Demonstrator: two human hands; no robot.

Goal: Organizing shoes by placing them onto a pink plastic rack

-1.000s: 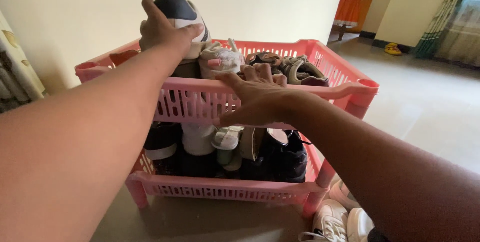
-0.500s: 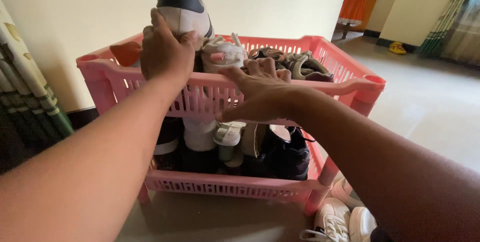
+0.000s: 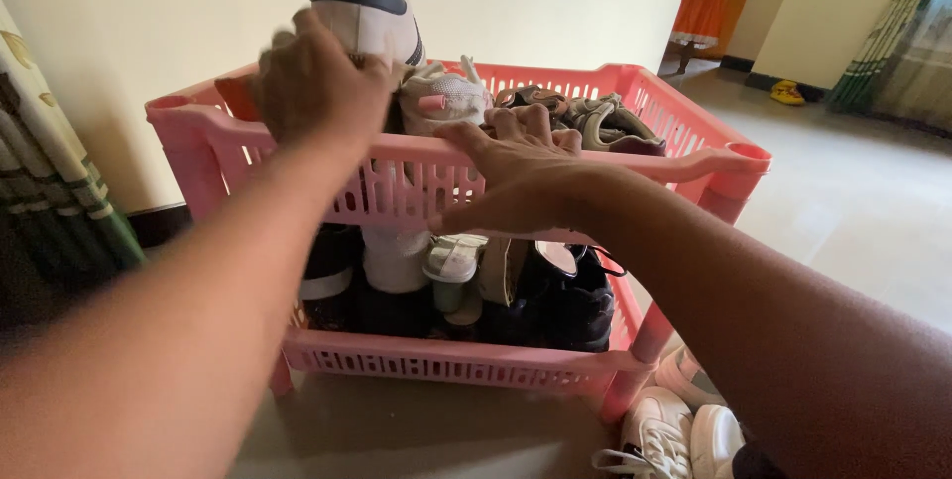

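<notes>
A pink plastic two-tier shoe rack [image 3: 694, 164] stands by a cream wall. My left hand [image 3: 315, 82] grips a white shoe with a dark heel [image 3: 369, 5], held upright at the back left of the top tier. My right hand [image 3: 516, 177] lies flat on the front rim of the top tier, fingers spread over the edge. Beside the white shoe sit a white-and-pink sneaker [image 3: 444, 97] and grey-brown sandals [image 3: 600, 122]. The lower tier holds several dark and white shoes [image 3: 555, 300].
White sneakers [image 3: 659, 434] lie on the floor by the rack's front right leg. A patterned curtain [image 3: 50, 172] hangs at the left. The tiled floor extends right toward a doorway, a yellow shoe [image 3: 788, 95] and green curtains [image 3: 883, 33].
My left hand has drawn back toward the rack's front rim with the white shoe, which now stands higher. The right hand has stayed on the rim.
</notes>
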